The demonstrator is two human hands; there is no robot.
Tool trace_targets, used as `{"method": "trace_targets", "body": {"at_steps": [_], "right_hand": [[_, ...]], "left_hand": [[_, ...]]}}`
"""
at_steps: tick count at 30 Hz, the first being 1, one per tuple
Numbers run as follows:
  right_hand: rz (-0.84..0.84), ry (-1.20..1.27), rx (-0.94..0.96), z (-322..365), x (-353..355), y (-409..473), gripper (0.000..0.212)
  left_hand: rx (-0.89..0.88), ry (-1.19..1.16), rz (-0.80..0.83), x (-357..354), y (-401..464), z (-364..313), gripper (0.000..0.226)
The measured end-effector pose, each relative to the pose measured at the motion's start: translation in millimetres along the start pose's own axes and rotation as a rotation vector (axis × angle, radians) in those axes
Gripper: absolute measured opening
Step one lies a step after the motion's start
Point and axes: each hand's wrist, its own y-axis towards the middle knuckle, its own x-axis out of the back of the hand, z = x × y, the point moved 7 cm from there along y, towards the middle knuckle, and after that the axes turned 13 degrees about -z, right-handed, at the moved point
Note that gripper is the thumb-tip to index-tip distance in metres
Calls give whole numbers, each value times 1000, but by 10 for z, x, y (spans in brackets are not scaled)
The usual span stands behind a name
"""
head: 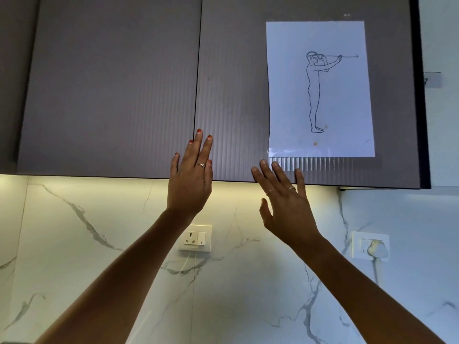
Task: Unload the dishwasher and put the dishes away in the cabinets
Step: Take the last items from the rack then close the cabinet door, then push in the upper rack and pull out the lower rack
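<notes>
Left hand: fingers straight, holding nothing, raised at the door seam.
Right hand: spread wide, empty, fingertips at the right door's lower edge.
Handling: doors stiff, handleless; likely pulled from the underside lip.
Dishes: none visible.
Room: clear space below doors; a paper is taped on.

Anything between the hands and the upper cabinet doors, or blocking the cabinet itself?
Nothing stands between the left hand or right hand and the cabinet doors. Both doors are closed, so they bar the cabinet interior. Neither hand holds a dish.
</notes>
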Motion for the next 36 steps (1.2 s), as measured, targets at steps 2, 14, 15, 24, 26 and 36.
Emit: {"method": "trace_targets", "body": {"at_steps": [2,14,15,24,26,36], "right_hand": [[9,-1,-18,18,5,15,60],[251,-2,-77,64,199,-496,76],[269,-1,-88,78,211,-583,77],[517,-128,-258,-330,623,-1649,83],[597,-169,-350,-538,831,-1959,85],[787,-222,-871,-1362,2872,-3012,72]], "left_hand": [[26,-1,3,12,-42,-24,56],[8,0,29,12,-817,-399,61],[-7,-21,43,6,-912,-479,61],[-145,-169,320,-203,-2010,-1479,59],[-117,-213,400,-162,-2262,-1739,58],[-157,-410,718,582,-3241,-3525,60]]}}
